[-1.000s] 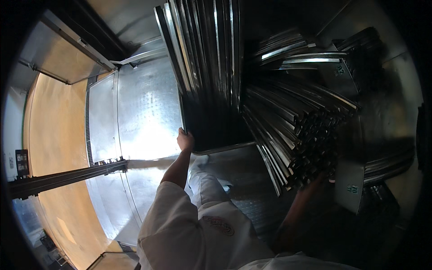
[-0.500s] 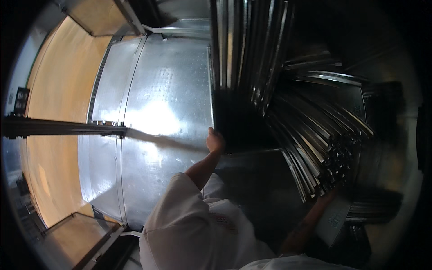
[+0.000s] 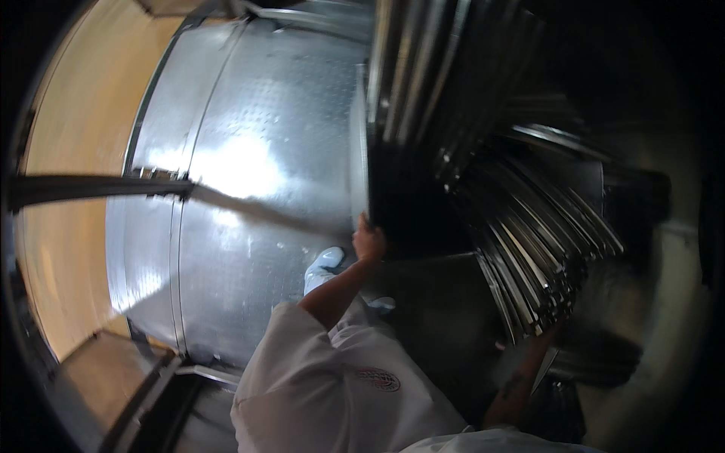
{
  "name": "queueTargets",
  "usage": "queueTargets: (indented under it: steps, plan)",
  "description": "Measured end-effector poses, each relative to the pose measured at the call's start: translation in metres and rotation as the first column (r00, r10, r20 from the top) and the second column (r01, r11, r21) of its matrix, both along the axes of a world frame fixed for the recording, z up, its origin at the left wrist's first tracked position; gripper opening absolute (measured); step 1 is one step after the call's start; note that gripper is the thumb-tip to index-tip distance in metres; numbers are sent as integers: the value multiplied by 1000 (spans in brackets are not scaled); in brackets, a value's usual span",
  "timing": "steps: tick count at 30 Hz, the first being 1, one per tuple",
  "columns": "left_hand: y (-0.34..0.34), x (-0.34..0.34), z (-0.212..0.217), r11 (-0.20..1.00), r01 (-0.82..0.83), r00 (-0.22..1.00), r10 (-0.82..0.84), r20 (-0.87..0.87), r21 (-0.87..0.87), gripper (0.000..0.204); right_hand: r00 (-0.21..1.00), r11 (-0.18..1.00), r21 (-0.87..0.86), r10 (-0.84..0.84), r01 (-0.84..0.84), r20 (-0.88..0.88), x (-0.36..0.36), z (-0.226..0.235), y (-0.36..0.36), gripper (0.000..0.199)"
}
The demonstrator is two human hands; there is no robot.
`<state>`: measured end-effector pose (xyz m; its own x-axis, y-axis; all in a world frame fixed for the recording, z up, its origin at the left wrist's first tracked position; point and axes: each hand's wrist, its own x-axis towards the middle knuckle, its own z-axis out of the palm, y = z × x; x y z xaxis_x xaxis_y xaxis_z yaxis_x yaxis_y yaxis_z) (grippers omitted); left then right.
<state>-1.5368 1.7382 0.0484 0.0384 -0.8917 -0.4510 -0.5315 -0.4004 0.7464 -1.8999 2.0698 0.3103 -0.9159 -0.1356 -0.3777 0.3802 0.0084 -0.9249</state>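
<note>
My left hand (image 3: 369, 241) is closed round the near corner of a thin metal tray or panel (image 3: 361, 143), whose long straight edge runs away from me. To its right, a fanned stack of thin metal trays (image 3: 532, 241) shows many bright edges. At the near end of that stack is my right hand (image 3: 540, 340), in shadow and partly hidden by the tray edges, so its grip is unclear. Another row of metal trays (image 3: 419, 68) stands upright beyond, blurred by motion.
Underfoot lies a shiny metal floor (image 3: 249, 98) with a seam; my light shoe (image 3: 327, 258) rests on it. At the left are tan panels (image 3: 83, 113) and a dark bar (image 3: 98, 190). A framed panel (image 3: 106, 370) sits at lower left. Deep shadow covers the right side.
The view has shifted, so the floor and tan panels sit further left and my shoes now show. My left hand stays on the metal edge, and my right hand stays by the stack.
</note>
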Motion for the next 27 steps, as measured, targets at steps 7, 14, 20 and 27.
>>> queueTargets:
  steps: [7, 14, 20, 27]
  plan:
    - [5, -11, -24, 973, -106, 988, 127, 87, -205, 58, 995, 995, -55, -87, 85, -38, -28, -17, 18, 55]
    - [27, -15, -16, 978, -148, 986, 158, 57, -147, 35, 969, 969, 107, -206, 222, -139, -23, 0, 5, 50]
    - [63, -15, -39, 973, -136, 984, 155, 89, -188, 41, 977, 981, 150, -92, 122, -191, -36, 7, 14, 50]
    - [102, 9, -101, 926, -171, 985, 160, -61, -336, 50, 712, 724, 681, 417, 115, -565, -38, 9, 30, 64]
